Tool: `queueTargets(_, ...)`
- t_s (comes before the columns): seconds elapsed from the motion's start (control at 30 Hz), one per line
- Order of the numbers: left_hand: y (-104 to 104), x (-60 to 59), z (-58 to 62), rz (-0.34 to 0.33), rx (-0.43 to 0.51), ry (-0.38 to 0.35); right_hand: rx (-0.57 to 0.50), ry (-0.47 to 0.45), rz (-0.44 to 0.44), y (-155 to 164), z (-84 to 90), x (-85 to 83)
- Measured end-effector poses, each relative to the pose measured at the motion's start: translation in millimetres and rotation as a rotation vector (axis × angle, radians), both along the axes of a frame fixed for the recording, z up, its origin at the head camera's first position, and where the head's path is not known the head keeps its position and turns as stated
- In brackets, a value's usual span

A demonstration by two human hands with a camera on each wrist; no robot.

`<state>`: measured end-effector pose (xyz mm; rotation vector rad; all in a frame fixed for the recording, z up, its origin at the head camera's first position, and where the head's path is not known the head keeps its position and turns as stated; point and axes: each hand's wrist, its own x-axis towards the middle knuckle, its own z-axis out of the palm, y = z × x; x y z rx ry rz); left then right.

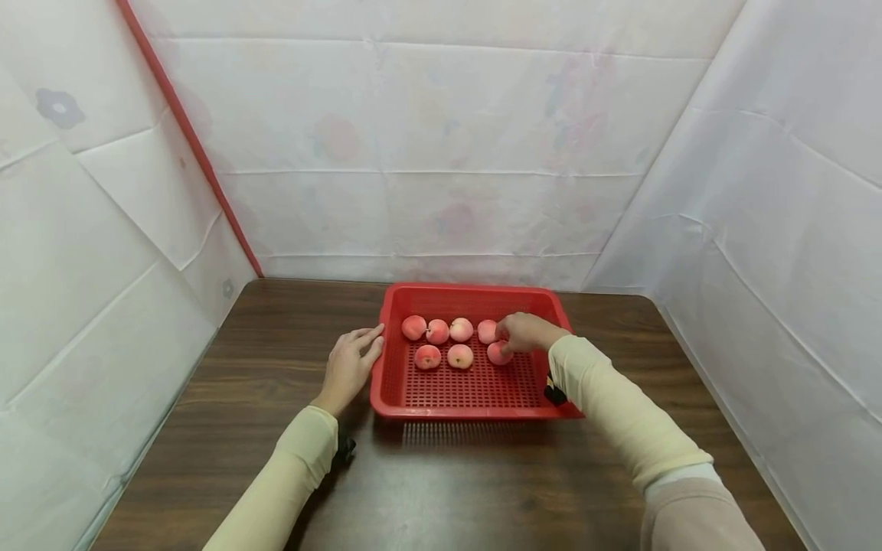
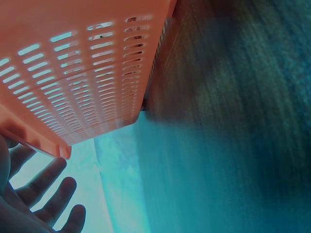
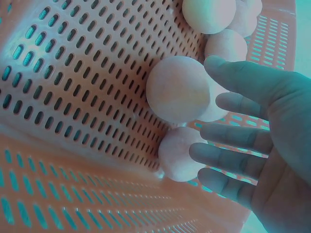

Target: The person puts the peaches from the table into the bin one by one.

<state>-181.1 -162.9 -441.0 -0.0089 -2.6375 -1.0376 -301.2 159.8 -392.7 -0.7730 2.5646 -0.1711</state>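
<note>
Left hand (image 1: 350, 366) lies flat against tray (image 1: 475, 400), steadying it; right hand (image 1: 525, 332), fingers relaxed, touches a peach (image 1: 498, 353) without grasping

Left hand (image 1: 350, 361) flat, fingers straight; right hand (image 1: 525, 334) reaching forward (fingers loosely spread).

Dark wood table (image 1: 448, 490); white sheet walls (image 1: 441, 153); red pole (image 1: 189, 145) left.

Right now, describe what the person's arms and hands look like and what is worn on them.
Both arms wear long, pale cream-yellow sleeves that reach the wrists. The left hand and right hand are bare: no gloves or rings show. A small black device sits under each wrist, at the sleeve ends. Near the right shoulder, a pinkish-beige outer garment shows over a white band.
</note>
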Motion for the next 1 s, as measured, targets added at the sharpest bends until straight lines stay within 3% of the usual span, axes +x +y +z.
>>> queueTargets(0.63,-2.5,-5.8,-2.3,-0.004,-0.022,-0.024,-0.136,0.073,-0.100,34.1,15.9,-0.8)
queueTargets(1.0,-5.8,-8.9,-2.7,-0.004,-0.023,-0.026,-0.217,0.181,-0.170,46.8,22.1,-9.2)
